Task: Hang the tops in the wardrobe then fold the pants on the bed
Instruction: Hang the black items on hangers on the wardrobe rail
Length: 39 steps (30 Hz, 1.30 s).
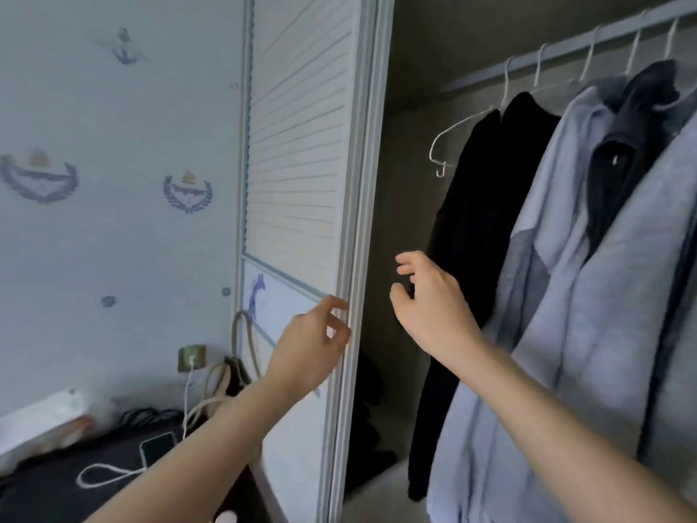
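The wardrobe stands open, its white louvred sliding door (301, 164) pushed to the left. Inside, a rail (565, 47) carries white hangers. A black top (479, 228) hangs at the left end, with an empty white hanger (439, 145) just left of it. Further right hang a light blue-grey top (547, 296) and a dark one (633, 118). My left hand (309, 345) hovers at the door's edge, fingers loosely curled, holding nothing. My right hand (430, 300) reaches into the opening beside the black top with fingers spread and empty. The bed and pants are out of view.
To the lower left a dark surface (56, 473) holds a phone (158, 447) on a white charging cable (109, 473) plugged into a wall socket (192, 358). A bag with beige handles (237, 356) leans by the door. Dark items (367, 413) lie low inside the wardrobe.
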Available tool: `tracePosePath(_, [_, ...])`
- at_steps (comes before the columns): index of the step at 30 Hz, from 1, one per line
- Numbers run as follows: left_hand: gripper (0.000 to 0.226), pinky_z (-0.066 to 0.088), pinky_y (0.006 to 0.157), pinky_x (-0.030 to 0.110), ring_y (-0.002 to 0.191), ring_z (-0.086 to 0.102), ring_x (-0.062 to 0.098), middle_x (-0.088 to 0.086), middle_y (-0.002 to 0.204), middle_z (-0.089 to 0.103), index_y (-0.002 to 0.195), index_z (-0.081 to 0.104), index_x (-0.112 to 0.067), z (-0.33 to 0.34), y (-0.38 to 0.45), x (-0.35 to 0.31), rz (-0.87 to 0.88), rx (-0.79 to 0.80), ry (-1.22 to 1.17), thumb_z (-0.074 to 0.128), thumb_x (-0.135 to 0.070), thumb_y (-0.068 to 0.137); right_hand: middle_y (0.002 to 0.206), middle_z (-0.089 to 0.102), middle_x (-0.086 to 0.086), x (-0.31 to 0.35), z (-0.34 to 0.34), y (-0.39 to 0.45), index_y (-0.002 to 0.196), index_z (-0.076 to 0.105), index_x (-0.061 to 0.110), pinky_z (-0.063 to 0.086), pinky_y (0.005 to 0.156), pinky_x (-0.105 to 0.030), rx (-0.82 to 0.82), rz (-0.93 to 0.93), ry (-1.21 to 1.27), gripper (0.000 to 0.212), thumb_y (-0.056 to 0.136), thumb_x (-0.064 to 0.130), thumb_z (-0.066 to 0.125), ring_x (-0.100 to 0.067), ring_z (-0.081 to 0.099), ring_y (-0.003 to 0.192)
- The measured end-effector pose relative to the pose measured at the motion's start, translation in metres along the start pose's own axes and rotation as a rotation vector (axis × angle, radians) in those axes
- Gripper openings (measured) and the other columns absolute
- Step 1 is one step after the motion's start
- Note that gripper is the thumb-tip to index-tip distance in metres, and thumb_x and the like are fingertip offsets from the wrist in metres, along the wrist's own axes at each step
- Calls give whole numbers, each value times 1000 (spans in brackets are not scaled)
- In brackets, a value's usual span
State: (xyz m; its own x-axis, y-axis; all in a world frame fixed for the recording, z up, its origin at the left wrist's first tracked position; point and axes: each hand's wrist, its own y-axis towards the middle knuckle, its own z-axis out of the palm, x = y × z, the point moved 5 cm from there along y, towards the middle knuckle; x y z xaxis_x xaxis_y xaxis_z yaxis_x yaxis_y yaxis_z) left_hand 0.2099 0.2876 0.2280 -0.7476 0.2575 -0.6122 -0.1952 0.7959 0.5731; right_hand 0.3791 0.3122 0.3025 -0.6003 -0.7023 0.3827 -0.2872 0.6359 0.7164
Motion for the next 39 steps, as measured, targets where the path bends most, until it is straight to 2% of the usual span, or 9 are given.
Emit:
tracePosePath(3, [24,58,66,37,62,68,3,-16,92,68,117,51,-38,-23,-81,4,-125,35,62,49,-27,95,126,59,5,26,22,-50,127,51,21,47,95,-36,126,-68,116,33,94,24,48,-15,54,117])
tracePosePath(7, [28,53,71,34,81,66,6,-21,93,69,121,47,-42,-66,-193,9,-191,42,372,48,-37,94,127,57,10,81,53,-126,131,48,23,41,94,-23,311,-162,282,35,97,27,46,-8,51,118])
tracePosePath(10, [27,55,71,34,79,66,1,-24,91,69,121,49,-43,-105,-265,17,-354,-17,377,49,-38,94,120,61,11,120,72,-175,130,51,23,46,93,-27,404,-229,386,34,96,27,48,-8,56,109])
tracePosePath(14, [18,56,68,34,69,66,-1,-18,83,70,110,54,-43,-160,-379,14,-574,-197,373,50,-37,94,109,65,9,192,94,-249,126,55,17,45,85,-15,582,-294,565,31,96,21,52,-3,61,92])
tracePosePath(17, [12,56,66,35,63,66,-2,-24,77,70,95,55,-50,-196,-501,-1,-789,-370,319,50,-40,90,105,68,6,257,108,-332,124,56,16,48,88,-32,754,-353,681,29,96,22,51,-10,62,98])
tracePosePath(22, [15,55,62,34,62,68,2,-23,78,70,95,55,-52,-219,-693,-55,-1097,-643,283,45,-47,85,100,69,4,343,106,-475,125,56,19,49,86,-32,1044,-429,812,29,97,23,49,-10,62,96])
tracePosePath(27, [18,58,64,40,60,68,6,-17,74,70,91,60,-45,-221,-870,-123,-1376,-926,299,55,-28,95,93,66,5,428,66,-630,117,60,19,42,74,-18,1292,-583,829,24,96,25,51,-14,61,91])
tracePosePath(31, [18,59,65,42,62,69,9,-16,73,71,92,59,-45,-212,-983,-177,-1526,-1089,256,52,-29,97,106,68,-5,487,25,-745,115,61,14,46,85,-33,1486,-714,813,23,96,22,51,-23,61,101])
tracePosePath(39, [19,58,67,43,57,69,14,-13,76,72,94,61,-34,-190,-1169,-264,-1787,-1377,150,53,-17,97,103,66,-4,553,-36,-928,113,59,16,48,83,-36,1791,-950,692,22,95,24,49,-24,60,98])
